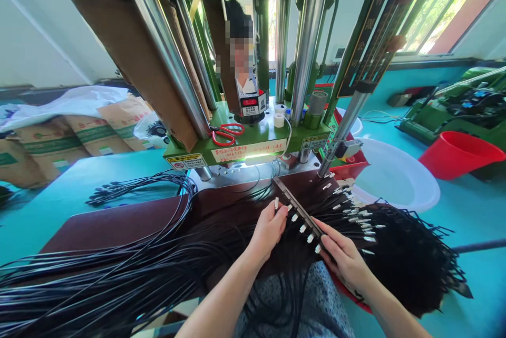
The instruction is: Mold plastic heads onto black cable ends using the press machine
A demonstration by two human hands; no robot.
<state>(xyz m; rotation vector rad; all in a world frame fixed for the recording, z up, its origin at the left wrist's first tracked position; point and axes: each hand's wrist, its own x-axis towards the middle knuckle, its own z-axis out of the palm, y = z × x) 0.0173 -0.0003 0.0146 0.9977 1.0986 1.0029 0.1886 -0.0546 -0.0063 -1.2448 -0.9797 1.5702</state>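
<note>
Between thumb and fingers, my left hand pinches a black cable by its small silver plug. My right hand is closed on the lower end of a long, dark, narrow bar, tilted from upper left to lower right. Along the bar's near edge sit several silver plugs, their black cables hanging toward my lap. The left fingertips are close beside the upper plugs on the bar. To the right of the bar, many black cables with silver plugs lie on the brown tabletop.
A green press with steel columns stands just ahead, red-handled scissors on its plate. Thick bundles of black cables spread left. At right are a white basin, a red bucket and a dark cable heap.
</note>
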